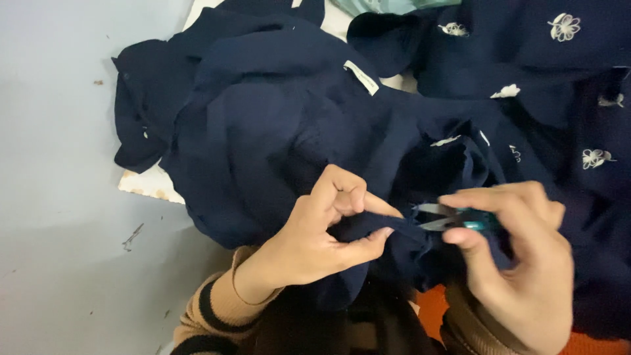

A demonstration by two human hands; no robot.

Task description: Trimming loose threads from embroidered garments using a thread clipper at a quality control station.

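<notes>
A heap of navy blue fabric [263, 125] with a small white sewn-in label [361, 77] lies in front of me. My left hand [315, 230] pinches a fold of this cloth between thumb and fingers. My right hand [519, 263] holds small thread snips [447, 219] with a teal handle. Their metal blades point left, right at the pinched edge of the fabric. Both wrists wear tan sleeves with dark stripes.
More navy cloth with white embroidered flowers [564, 26] piles up at the upper right. A pale grey-blue surface [52, 197] fills the left side. A white board edge [148, 184] shows under the fabric. Orange material [437, 306] shows at the bottom between my arms.
</notes>
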